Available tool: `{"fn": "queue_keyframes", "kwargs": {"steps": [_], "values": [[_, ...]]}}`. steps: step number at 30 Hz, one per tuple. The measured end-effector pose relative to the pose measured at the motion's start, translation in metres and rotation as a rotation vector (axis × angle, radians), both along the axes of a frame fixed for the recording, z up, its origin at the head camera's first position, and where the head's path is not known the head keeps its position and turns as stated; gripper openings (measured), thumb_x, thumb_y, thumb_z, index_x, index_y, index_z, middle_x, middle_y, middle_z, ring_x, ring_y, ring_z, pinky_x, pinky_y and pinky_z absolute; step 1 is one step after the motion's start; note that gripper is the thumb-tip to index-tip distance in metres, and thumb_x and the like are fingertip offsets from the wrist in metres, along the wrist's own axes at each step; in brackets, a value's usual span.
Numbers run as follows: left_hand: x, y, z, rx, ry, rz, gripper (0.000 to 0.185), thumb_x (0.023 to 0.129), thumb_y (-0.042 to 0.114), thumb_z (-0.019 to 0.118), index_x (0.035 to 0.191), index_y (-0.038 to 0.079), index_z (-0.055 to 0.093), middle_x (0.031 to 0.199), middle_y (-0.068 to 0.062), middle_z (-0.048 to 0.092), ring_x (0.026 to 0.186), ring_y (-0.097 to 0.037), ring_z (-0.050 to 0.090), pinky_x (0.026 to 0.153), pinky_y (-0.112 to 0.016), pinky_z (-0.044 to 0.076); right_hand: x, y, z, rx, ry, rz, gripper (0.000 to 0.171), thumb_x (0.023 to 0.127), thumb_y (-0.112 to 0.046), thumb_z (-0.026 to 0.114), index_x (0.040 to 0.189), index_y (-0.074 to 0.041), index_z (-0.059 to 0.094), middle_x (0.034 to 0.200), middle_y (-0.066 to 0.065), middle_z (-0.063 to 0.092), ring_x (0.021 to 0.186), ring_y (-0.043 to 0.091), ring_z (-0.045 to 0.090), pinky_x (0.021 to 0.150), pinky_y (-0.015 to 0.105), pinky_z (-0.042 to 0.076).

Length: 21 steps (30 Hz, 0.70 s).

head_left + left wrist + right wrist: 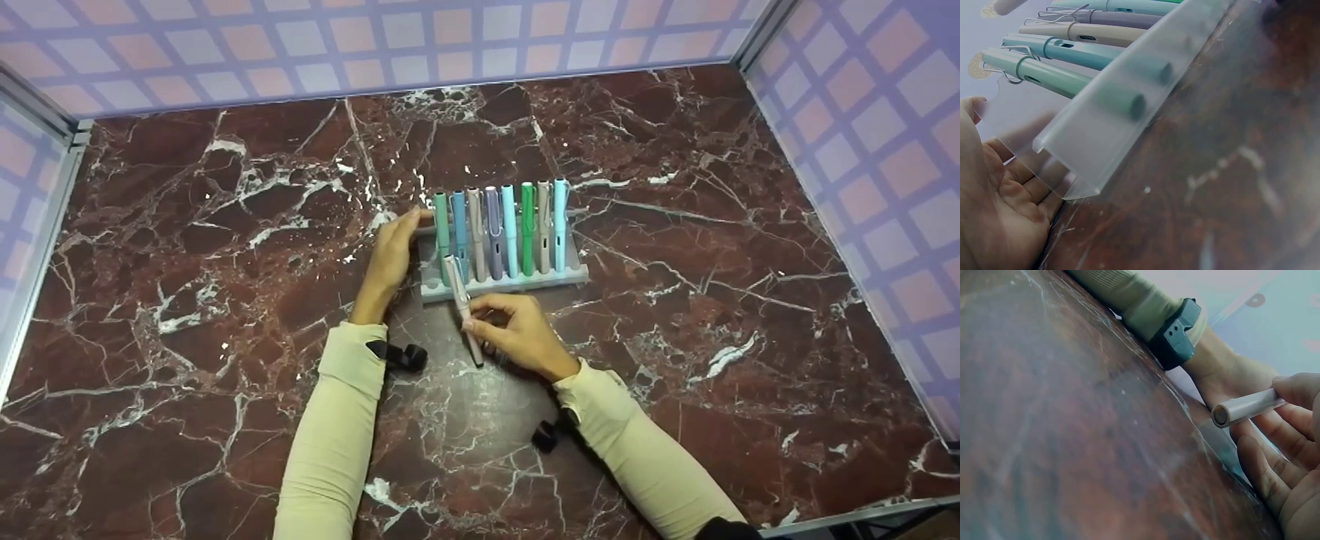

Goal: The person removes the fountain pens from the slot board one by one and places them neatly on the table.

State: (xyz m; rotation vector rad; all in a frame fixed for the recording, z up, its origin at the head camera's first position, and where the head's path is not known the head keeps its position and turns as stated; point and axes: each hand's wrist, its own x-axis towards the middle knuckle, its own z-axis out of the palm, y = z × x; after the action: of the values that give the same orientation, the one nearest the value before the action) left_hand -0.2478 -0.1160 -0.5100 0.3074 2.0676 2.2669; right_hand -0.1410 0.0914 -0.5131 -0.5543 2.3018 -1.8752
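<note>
A clear acrylic pen stand [577, 274] carries a row of several capped pens, clips up, leaning back. My left hand [391, 251] holds the stand's left edge; in the left wrist view its thumb lies at the edge and its fingers [1024, 188] are behind the clear sheet. Between the thumb and fingers of my right hand [517, 330] is a pale pinkish pen [460, 289], tilted in front of the stand's left end. The right wrist view shows that pen's round end [1220, 416]. Nearest the left hand stands a muted green pen [1050, 73], beside a blue pen [1081, 53].
The stand rests on a dark red marble-patterned table [675, 360]. Checked panels [480, 37] enclose the back and sides. A black wrist camera [405, 356] is strapped to the left sleeve, another [546, 435] to the right.
</note>
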Motion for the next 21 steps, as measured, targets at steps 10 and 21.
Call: {"fn": "queue_keyframes", "kwargs": {"steps": [10, 21], "values": [[0.000, 0.001, 0.000, -0.022, 0.000, 0.009, 0.043, 0.108, 0.020, 0.034, 0.117, -0.007, 0.067, 0.096, -0.008, 0.072, 0.068, -0.012, 0.062, 0.063, -0.023, 0.053, 0.001, -0.002, 0.000, -0.013, -0.011, 0.001, 0.019, 0.089, -0.003, 0.073, 0.105, 0.008, 0.071, 0.092, 0.020, 0.073, 0.068, 0.020, 0.069, 0.056, 0.029, 0.059], [0.000, 0.002, 0.000, -0.038, -0.009, 0.033, 0.043, 0.108, 0.020, 0.035, 0.117, -0.007, 0.067, 0.097, -0.008, 0.073, 0.077, -0.014, 0.063, 0.072, -0.025, 0.053, 0.001, -0.012, 0.000, 0.011, -0.023, 0.047, 0.019, 0.091, -0.006, 0.071, 0.107, 0.004, 0.071, 0.088, 0.014, 0.074, 0.064, 0.014, 0.064, 0.051, 0.024, 0.054]]}}
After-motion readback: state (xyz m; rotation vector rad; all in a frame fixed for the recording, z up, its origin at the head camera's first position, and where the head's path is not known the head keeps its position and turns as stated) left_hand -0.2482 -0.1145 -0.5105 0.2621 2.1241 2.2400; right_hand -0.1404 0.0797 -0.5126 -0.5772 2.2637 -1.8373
